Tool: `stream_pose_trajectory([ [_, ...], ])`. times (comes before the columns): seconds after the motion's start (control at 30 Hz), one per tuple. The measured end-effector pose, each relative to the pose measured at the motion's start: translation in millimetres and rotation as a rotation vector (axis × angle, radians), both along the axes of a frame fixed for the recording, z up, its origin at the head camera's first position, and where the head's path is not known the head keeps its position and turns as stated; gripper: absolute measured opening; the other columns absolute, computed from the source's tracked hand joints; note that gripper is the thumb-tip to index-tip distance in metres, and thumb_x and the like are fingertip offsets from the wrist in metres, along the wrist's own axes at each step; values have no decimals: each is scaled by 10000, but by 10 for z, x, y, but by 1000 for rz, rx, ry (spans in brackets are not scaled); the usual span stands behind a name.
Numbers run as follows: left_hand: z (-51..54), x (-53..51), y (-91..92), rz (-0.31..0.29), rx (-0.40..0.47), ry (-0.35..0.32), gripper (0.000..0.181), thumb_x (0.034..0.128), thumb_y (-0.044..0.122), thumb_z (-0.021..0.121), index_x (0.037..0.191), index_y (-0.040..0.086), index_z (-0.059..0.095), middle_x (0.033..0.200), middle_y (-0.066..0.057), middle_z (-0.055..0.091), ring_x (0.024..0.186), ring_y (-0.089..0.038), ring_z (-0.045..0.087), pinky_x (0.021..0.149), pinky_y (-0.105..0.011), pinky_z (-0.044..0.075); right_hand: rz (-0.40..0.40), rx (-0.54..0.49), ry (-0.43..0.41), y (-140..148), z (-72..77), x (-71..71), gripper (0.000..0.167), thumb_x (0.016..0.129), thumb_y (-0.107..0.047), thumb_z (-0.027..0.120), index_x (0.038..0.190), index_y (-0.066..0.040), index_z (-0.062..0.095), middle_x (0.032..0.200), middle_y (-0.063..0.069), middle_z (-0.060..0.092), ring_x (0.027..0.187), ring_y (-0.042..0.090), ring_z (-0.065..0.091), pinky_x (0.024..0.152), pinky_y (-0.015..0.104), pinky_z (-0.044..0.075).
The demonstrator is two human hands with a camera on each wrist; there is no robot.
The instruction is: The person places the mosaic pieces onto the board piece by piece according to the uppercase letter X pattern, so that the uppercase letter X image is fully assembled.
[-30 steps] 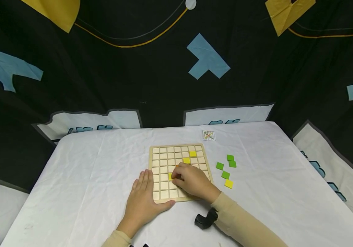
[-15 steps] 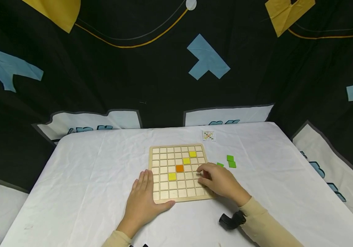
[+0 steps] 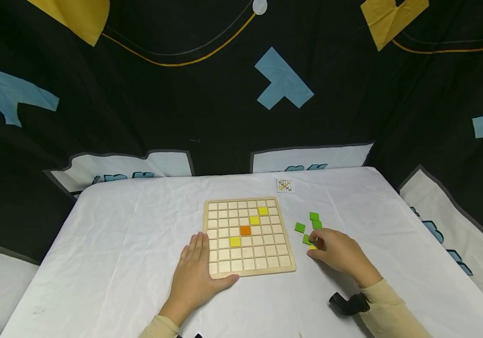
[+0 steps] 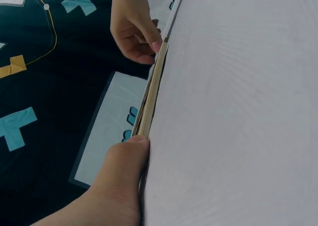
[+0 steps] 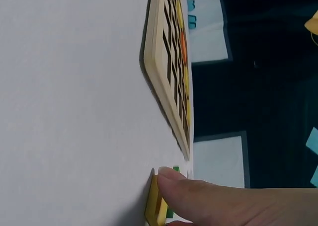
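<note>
A wooden grid board (image 3: 293, 269) lies on the white table. Three yellow tiles and one orange tile (image 3: 245, 230) sit in its squares along a diagonal. My left hand (image 3: 195, 272) rests at the near left corner, fingers straight along the left edge; the thumb (image 4: 130, 159) touches the front edge. To the right of the board, my right hand (image 3: 340, 253) has thumb and fingers around a loose yellow tile (image 5: 155, 201), pinching it at the table surface. Fingers partly cover that tile in the head view. A green tile (image 3: 306, 239) lies right beside it.
Several more green tiles (image 3: 300, 227) lie right of the board. A small printed card with a coloured grid pattern (image 3: 285, 186) lies beyond the board's far right corner. A dark curtain (image 3: 207, 108) hangs behind the table.
My right hand has moved right from the board to the loose tiles, uncovering the orange tile and a yellow tile in the grid. My left hand has stayed put.
</note>
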State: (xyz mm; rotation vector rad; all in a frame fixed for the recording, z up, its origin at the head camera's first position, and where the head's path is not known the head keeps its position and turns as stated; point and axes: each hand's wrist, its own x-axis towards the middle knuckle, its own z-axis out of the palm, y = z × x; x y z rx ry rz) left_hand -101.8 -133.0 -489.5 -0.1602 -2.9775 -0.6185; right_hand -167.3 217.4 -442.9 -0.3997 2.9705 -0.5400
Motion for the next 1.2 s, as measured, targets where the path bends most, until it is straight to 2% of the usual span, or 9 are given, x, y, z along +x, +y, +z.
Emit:
stream_pose_trajectory([
  [0.23,3,-1,0,-1,-1,-4,1325,700,868,586,1552,-60,178,1642,-211,167,1540,-362,146,1241,-541,177,-26,14,-3,69,-10,-8,228,790,-327,829,894,-188,681,854,-66,601,795,115,541,701,333,466],
  [0.57,-17,-1,2,-1,-2,-2,1321,704,875,571,1550,-63,185,1642,-215,166,1539,-365,143,1242,-541,174,17,20,-73,122,32,-9,202,802,-243,822,905,-174,662,841,-59,587,783,123,517,711,325,455],
  [0.73,-6,-2,9,1,3,-1,1316,706,869,577,1550,-63,189,1642,-213,168,1538,-367,146,1241,-542,173,40,-66,-92,143,54,-36,210,810,-204,817,874,-173,619,783,-62,582,738,115,509,679,285,420],
  [0.93,0,-2,6,1,2,-7,1320,704,869,580,1552,-60,180,1644,-209,162,1539,-365,143,1246,-536,165,49,-181,-57,124,77,-102,174,835,-190,796,855,-177,623,789,-65,610,668,104,512,616,230,419],
  [1.07,-2,-2,-1,3,0,-4,1318,704,866,583,1552,-60,181,1644,-208,165,1539,-365,146,1246,-534,166,32,-244,-24,10,53,-168,164,838,-199,796,856,-182,633,786,-58,618,602,103,486,550,224,410],
  [1.2,-2,2,-2,3,-1,-6,1317,706,867,580,1552,-60,181,1645,-207,163,1540,-365,145,1247,-532,165,50,-287,2,-188,24,-218,155,844,-225,794,859,-196,642,782,-73,624,575,92,473,532,222,407],
])
